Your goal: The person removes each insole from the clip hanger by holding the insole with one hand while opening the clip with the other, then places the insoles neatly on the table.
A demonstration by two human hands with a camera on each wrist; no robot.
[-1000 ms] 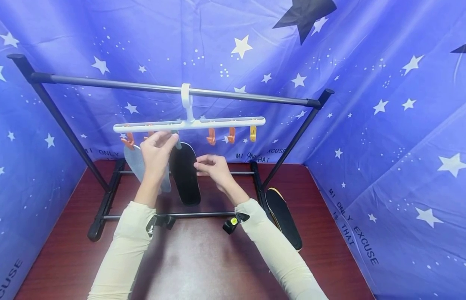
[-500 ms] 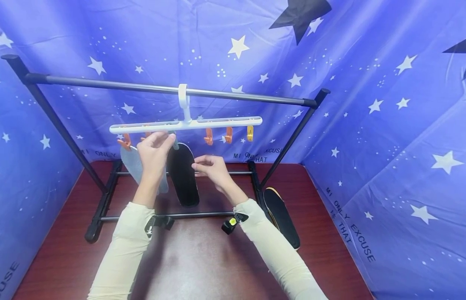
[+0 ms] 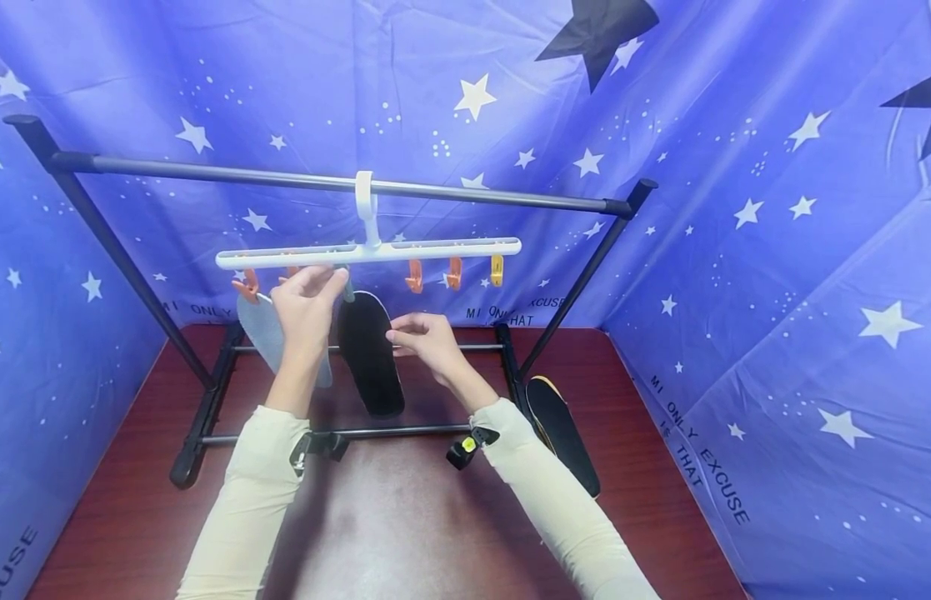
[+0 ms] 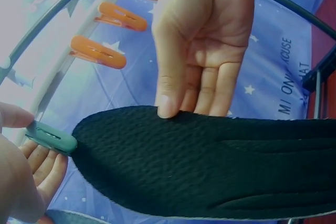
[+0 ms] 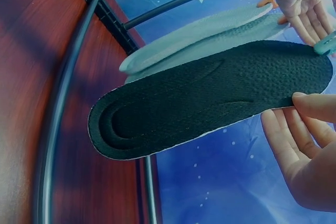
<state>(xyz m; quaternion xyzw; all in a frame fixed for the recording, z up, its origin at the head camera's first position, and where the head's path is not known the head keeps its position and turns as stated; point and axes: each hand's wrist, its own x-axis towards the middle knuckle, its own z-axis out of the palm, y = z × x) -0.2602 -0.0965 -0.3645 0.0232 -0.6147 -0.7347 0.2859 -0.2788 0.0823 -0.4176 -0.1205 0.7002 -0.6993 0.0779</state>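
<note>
My left hand (image 3: 303, 312) pinches a green clip (image 4: 51, 138) under the white hanger (image 3: 435, 248), thumb on one side and fingers behind. The clip's lower end meets the rounded toe of a black insole (image 3: 369, 358), which hangs lengthwise below it. With thumb and fingers my right hand (image 3: 431, 343) pinches that insole's right edge, a little below the toe. Grey insoles (image 5: 199, 38), two in the right wrist view, hang beside the black one on the left. Orange clips (image 3: 246, 286) hold them, partly hidden by my left hand.
The hanger hooks over a dark metal rack (image 3: 232, 173) standing on a reddish wooden table (image 3: 645, 433). Two orange clips and a yellow clip (image 3: 497, 271) hang on its right half. Another black insole (image 3: 563, 437) lies beside the rack's right foot. Starry blue cloth (image 3: 773, 333) surrounds the table.
Both hands keep their grips nearly in place. The black insole has shifted slightly to the right at its lower end, and the view has moved a little.
</note>
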